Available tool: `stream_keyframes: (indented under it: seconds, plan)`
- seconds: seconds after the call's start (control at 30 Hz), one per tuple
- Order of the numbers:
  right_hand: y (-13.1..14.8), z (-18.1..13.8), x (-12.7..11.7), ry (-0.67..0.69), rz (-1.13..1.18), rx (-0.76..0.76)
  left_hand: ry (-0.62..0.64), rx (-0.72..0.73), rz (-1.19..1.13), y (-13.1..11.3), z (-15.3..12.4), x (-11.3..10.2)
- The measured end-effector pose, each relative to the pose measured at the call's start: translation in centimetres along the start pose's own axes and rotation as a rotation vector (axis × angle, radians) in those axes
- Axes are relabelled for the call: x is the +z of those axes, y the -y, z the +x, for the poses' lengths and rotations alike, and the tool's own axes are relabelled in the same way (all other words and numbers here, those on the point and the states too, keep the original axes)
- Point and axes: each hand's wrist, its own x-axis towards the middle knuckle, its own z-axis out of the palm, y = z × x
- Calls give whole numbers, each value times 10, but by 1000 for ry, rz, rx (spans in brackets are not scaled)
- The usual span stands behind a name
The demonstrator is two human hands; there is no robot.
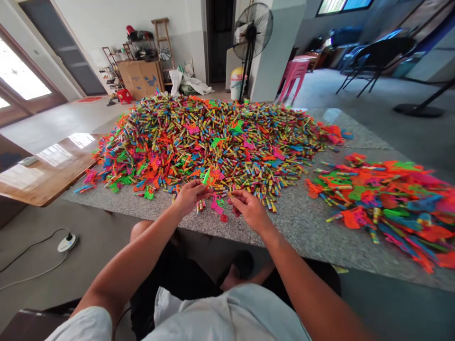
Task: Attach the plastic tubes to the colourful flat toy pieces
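Note:
My left hand (192, 196) is closed in a pinch on a bright green plastic piece (206, 176), which points up from between thumb and fingers. Close by on the right, my right hand (249, 208) is pinched around a small printed tube (228, 193), mostly hidden by the fingertips. Between the hands, a pink plastic piece (216, 204) lies near the front edge of the speckled stone tabletop (287, 227). Just beyond the fingers rises a big heap of small colourful tubes (220, 137), with orange, pink and green plastic pieces scattered through it.
On the right lies a second pile of toy pieces (387, 199), largely orange. A glossy wooden board (46, 166) adjoins the table at left. Behind stand a floor fan (251, 33), pink stools (295, 73) and a cardboard box (138, 78). A power strip (67, 243) rests on the floor.

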Motion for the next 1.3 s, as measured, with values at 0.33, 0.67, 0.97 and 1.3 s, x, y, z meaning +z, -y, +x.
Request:
stream_keyframes:
  seconds: [0.33, 0.67, 0.97, 1.3]
  plan:
    - [-5, 1, 12, -135, -64, -92, 178, -34, 22, 19, -26, 37]
    - [-8, -6, 16, -263, 353, -83, 18, -27, 16, 30, -25, 45]
    - [-12, -9, 21, -210, 416, -39, 23, -7, 43, 32, -26, 44]
    - [-15, -12, 14, -274, 88, -95, 23, 15, 81, 37, -25, 45]
